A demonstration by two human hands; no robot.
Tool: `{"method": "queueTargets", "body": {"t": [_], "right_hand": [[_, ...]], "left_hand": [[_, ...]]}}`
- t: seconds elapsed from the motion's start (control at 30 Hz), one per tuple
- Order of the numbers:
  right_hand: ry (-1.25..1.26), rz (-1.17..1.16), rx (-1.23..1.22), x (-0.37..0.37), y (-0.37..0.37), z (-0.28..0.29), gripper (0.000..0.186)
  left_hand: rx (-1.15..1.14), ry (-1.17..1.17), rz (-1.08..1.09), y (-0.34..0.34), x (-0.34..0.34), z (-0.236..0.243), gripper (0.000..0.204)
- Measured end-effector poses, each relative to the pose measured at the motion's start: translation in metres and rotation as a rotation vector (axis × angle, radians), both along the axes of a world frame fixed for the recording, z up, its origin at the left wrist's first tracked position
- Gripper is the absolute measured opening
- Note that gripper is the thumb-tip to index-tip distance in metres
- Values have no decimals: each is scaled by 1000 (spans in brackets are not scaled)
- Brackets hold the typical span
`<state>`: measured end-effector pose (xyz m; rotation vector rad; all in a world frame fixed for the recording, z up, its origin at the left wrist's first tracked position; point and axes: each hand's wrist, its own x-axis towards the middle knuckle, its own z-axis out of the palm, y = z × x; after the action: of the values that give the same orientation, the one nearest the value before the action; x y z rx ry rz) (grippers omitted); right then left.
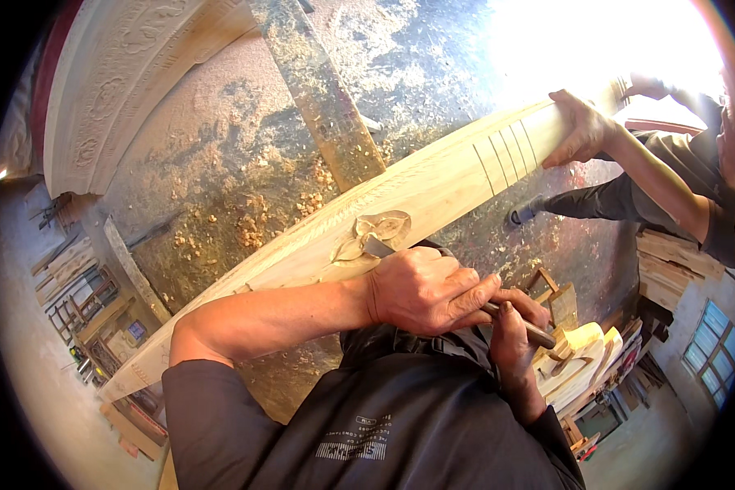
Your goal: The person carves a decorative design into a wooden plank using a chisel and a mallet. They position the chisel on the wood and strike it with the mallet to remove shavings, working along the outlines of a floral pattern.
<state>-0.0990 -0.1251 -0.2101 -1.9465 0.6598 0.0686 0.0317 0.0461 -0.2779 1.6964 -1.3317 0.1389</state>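
A long pale wooden board (433, 192) runs diagonally in front of me. Carved into it is a leaf-like relief (388, 224). The blade of a carving chisel (376, 247) touches the lower part of this carving. My left hand (429, 290) is closed around the chisel near its blade, knuckles up, with the wrist close over the board. Farther back, my right hand (516, 325) grips the wooden handle, whose rounded end sticks out beyond the fingers. Part of the tool is hidden under my hands.
At the right a co-worker's hand (580, 126) rests on the board beside several dark pencil lines. A curved carved panel (114, 98) is at upper left. Wood shavings (249, 224) lie near a wooden beam (327, 106). Scrolled wooden pieces (584, 347) stand at my right.
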Motion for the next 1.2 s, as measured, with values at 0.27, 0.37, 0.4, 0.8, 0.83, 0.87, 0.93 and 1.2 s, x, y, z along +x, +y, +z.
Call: {"method": "queueTargets", "body": {"t": [0.27,0.37,0.4,0.8,0.83,0.87,0.93,1.2], "right_hand": [[-140,87,57,-8,-6,-4,26],[-107,65,-33,-18,-1,-1,24],[-84,56,-31,-19,0,0,24],[-57,48,20,-5,1,-3,26],[-50,42,34,-4,2,-4,27],[-58,55,32,-4,1,-4,28],[-74,79,28,-8,-2,-3,29],[-241,90,-53,-78,-31,-58,30]], "left_hand": [[-4,-14,-30,4,1,1,50],[-21,-12,-75,2,1,1,49],[-25,-12,-87,2,1,1,49],[19,-8,-5,4,-1,0,50],[16,-12,-4,4,-1,0,50],[13,-16,0,5,0,0,50],[3,-22,-17,5,0,1,50],[88,-109,-161,-4,-3,-1,54]]}}
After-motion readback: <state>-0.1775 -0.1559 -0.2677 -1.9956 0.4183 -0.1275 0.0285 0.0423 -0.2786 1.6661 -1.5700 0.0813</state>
